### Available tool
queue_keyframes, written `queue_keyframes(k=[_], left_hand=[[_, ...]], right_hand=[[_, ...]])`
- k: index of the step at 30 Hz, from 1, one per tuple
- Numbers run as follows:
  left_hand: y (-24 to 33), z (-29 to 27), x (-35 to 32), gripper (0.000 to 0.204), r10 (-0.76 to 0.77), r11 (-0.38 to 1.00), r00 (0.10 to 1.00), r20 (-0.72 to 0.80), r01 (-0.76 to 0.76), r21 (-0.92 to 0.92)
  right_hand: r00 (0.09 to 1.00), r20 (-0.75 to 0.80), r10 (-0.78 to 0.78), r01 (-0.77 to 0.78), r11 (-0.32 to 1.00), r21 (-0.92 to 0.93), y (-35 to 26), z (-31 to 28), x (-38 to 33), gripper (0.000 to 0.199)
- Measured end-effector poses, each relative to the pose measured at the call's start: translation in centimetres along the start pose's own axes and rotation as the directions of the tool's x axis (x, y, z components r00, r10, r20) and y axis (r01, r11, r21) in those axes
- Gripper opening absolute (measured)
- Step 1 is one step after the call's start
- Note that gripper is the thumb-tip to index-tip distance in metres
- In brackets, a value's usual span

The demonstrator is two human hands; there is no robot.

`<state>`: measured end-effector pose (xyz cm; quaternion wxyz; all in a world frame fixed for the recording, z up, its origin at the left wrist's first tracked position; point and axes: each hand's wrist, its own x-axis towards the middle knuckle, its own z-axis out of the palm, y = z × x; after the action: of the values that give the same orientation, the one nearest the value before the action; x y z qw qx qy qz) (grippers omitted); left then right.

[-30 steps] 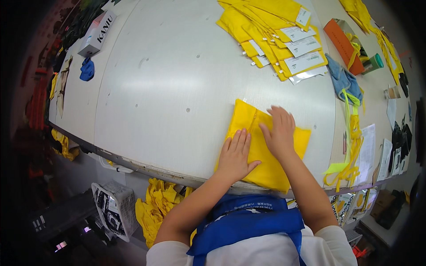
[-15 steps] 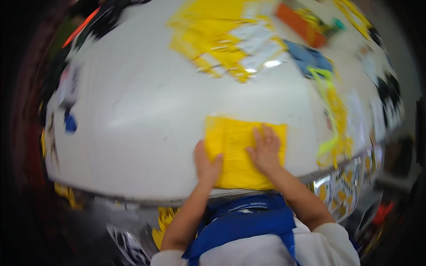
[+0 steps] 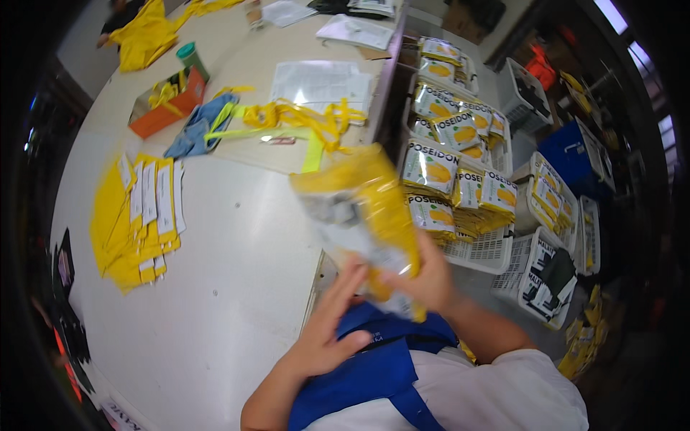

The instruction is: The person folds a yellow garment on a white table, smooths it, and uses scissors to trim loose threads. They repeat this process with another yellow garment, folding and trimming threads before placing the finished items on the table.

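Observation:
A flat yellow and white packet [image 3: 363, 215] with a shiny, clear plastic face is held up off the table, tilted and partly blurred. My right hand [image 3: 433, 281] grips its lower right side, the thumb across its front. Beside the packet's lower left edge, my left hand [image 3: 325, 327] has its fingers stretched and the thumb apart. Whether its fingertips touch the plastic I cannot tell. To the left, a fanned pile of yellow folded pieces with white labels [image 3: 147, 215] lies on the white table [image 3: 215, 323].
White crates [image 3: 478, 255] stacked with similar printed yellow packets stand beyond the table's right edge. More crates and a blue box [image 3: 578, 158] sit farther right. An orange box [image 3: 169, 108], a green bottle [image 3: 192, 59], blue cloth [image 3: 201, 126], yellow straps [image 3: 295, 118] and papers [image 3: 316, 79] lie on the table.
The view has swung right toward the crates. The packet, earlier flat on the table under both hands, is now lifted in my right hand. My left hand has come off its face.

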<state>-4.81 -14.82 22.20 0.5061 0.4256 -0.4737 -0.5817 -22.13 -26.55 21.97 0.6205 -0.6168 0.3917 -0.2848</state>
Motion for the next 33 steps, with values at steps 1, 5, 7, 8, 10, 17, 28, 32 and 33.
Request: queue_keyframes(k=[1, 5, 7, 8, 10, 17, 28, 32, 33], left_hand=[[-0.4, 1.2, 2.0, 0.078, -0.013, 0.998, 0.984, 0.176, 0.022, -0.053], [-1.9, 4.5, 4.5, 0.07, -0.127, 0.983, 0.979, 0.161, 0.103, 0.152], [-3.3, 5.3, 5.4, 0.064, -0.214, 0.967, 0.975, 0.054, 0.204, 0.153], [-4.4, 5.5, 5.7, 0.062, -0.259, 0.957, 0.966, 0.02, 0.254, 0.136], [-6.5, 6.2, 6.6, 0.058, -0.332, 0.927, 0.94, -0.082, 0.341, 0.158], [-16.7, 9.1, 2.8, 0.05, -0.528, 0.812, 0.728, -0.437, 0.584, -0.009], [-32.2, 24.2, -11.4, 0.05, -0.676, 0.605, 0.087, -0.732, 0.632, -0.483], [-40.8, 31.1, -14.8, 0.053, -0.684, 0.545, -0.148, -0.714, 0.547, -0.635], [-43.7, 32.8, -15.4, 0.056, -0.697, 0.543, -0.192, -0.691, 0.488, -0.684]], right_hand=[[0.996, -0.077, 0.037, -0.032, 0.998, 0.06, 0.9, -3.7, -0.4, 0.063], [0.898, -0.422, 0.122, 0.059, 0.919, 0.39, 5.1, -15.2, -0.9, 0.054], [0.882, -0.462, 0.091, 0.136, 0.89, 0.434, 7.3, -21.1, 1.4, 0.054], [0.876, -0.476, 0.08, 0.158, 0.884, 0.44, 10.1, -24.7, 3.0, 0.055], [0.821, -0.533, 0.204, 0.002, 0.933, 0.36, 16.3, -31.4, 5.3, 0.058], [0.498, -0.693, 0.521, -0.444, 0.84, 0.313, 30.0, -44.2, 7.4, 0.04], [0.705, 0.184, 0.684, -0.567, 0.701, -0.433, 37.1, -26.0, 14.3, 0.033], [0.534, 0.406, 0.742, -0.356, 0.633, -0.687, 34.8, -14.5, 12.4, 0.04], [0.48, 0.438, 0.76, -0.286, 0.607, -0.741, 35.0, -12.1, 12.0, 0.041]])
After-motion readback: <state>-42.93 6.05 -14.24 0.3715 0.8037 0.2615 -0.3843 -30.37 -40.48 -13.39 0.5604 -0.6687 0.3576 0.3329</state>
